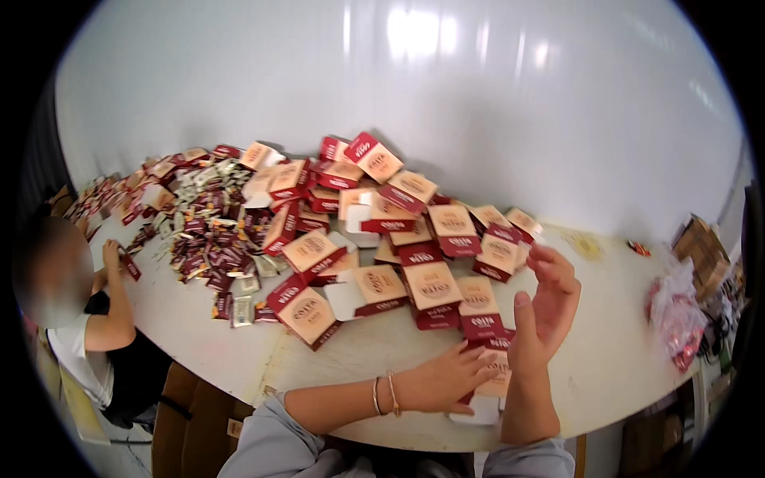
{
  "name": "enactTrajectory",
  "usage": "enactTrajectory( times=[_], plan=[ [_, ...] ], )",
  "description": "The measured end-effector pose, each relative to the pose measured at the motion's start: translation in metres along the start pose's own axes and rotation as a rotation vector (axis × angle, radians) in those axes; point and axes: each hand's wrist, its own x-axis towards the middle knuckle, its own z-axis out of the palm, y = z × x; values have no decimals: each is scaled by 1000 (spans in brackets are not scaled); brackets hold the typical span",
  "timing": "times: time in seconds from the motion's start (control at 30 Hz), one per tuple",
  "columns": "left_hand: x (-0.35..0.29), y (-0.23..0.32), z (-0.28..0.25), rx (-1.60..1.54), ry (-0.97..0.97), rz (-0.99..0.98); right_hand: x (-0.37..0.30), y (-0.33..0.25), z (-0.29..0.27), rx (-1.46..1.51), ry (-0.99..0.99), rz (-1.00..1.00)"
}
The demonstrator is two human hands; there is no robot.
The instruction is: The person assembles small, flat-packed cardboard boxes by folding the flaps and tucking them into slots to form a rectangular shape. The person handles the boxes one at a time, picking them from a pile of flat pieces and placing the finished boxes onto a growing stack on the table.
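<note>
My left hand (450,378) lies over a small red-and-cream carton (496,381) near the table's front edge, fingers curled on it. Two bracelets sit on that wrist. My right hand (548,307) is raised just above and to the right of the carton, fingers spread, holding nothing. A heap of similar red-and-cream cartons (398,239), many with flaps up, spreads behind my hands. Further left lies a pile of small sachets (207,239) in dark red, white and silver.
The white table (606,350) runs along a white wall. Another person sits at the far left with a hand (113,256) on the sachets. A clear bag of red items (677,315) and cardboard boxes (701,247) stand at the right end. Brown boxes (191,422) sit under the table.
</note>
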Motion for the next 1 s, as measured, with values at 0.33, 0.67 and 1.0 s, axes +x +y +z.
enactTrajectory(
  times=[0.33,0.67,1.0],
  plan=[
    [-7,9,48,15,-218,31,4,-8,-60,37,11,30],
    [-58,-6,-24,-513,541,-53,-87,34,-113,149,-1029,640],
    [-100,-79,-16,-1183,1242,-389,-129,41,11,939,-973,1078]
  ],
)
